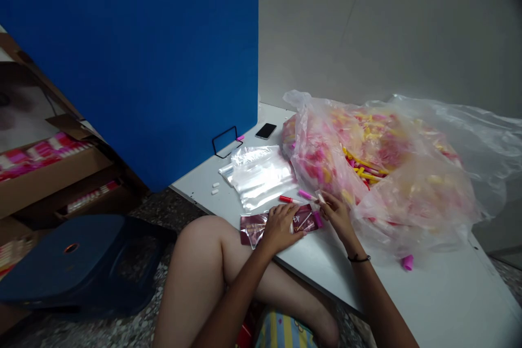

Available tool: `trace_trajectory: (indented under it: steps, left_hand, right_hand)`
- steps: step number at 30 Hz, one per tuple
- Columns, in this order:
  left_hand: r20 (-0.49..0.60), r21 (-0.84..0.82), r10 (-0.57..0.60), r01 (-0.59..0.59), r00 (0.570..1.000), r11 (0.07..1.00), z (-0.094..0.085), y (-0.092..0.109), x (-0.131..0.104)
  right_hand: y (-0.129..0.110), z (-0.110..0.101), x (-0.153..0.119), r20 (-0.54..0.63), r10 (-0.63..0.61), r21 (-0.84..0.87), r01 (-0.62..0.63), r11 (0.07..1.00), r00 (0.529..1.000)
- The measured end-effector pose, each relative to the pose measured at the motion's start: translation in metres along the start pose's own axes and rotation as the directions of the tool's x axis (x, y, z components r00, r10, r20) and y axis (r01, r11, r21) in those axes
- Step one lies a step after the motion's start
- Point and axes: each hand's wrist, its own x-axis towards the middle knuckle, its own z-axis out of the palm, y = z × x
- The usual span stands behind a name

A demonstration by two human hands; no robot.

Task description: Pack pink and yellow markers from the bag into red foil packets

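Right hand (337, 216): narrow grip, apparently pinching pale piece (319, 197); pink tube (305, 194) lies just left, long axis toward it. Left hand (280, 228): spread flat over maroon packet (304, 218).

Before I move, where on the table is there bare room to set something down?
Widest: the table, near right, bordered by bag, pink cap and right forearm. Smaller: the front strip between left hand and right forearm. Crowded: around the right hand, among packet, red stick, sleeves and bag.
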Motion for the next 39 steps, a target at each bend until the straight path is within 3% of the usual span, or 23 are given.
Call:
trace_trajectory:
  steps: [8,13,18,20,24,29,35,39]
  left_hand:
    - [0.019,-0.002,-0.013,0.013,1.0,1.0,-0.002,0.002,0.0]
    - [0.005,0.005,-0.006,0.006,1.0,1.0,-0.001,0.001,0.001]
    - [0.007,0.006,-0.001,0.001,1.0,1.0,0.0,0.0,0.0]
    - [0.001,0.005,0.003,-0.003,1.0,1.0,0.0,0.0,0.0]
    - [-0.008,0.008,0.01,-0.01,1.0,1.0,0.0,-0.001,0.0]
    - [-0.012,0.003,0.011,-0.011,1.0,1.0,0.0,-0.001,0.0]
    - [-0.016,0.006,0.013,-0.013,1.0,1.0,0.001,-0.002,0.0]
    - [-0.021,0.006,0.021,-0.021,1.0,1.0,0.001,-0.001,0.0]
  right_hand:
    - [-0.009,0.005,-0.004,-0.034,0.023,0.131,-0.018,0.991,0.999]
    - [-0.01,0.007,-0.005,-0.012,0.034,0.118,-0.032,0.993,0.999]
    - [-0.014,0.007,-0.006,-0.201,-0.022,0.142,0.051,0.989,0.979]
    - [-0.016,0.005,-0.006,-0.213,-0.063,0.161,0.099,0.982,0.975]
    - [-0.02,0.002,-0.006,-0.144,-0.069,0.222,0.1,0.97,0.987]
    - [-0.026,0.001,-0.01,-0.002,-0.058,0.429,0.053,0.902,0.998]
    - [-0.024,-0.002,-0.01,0.055,-0.071,0.56,0.028,0.828,0.996]
    - [-0.018,0.0,-0.008,0.063,-0.069,0.526,0.026,0.85,0.996]
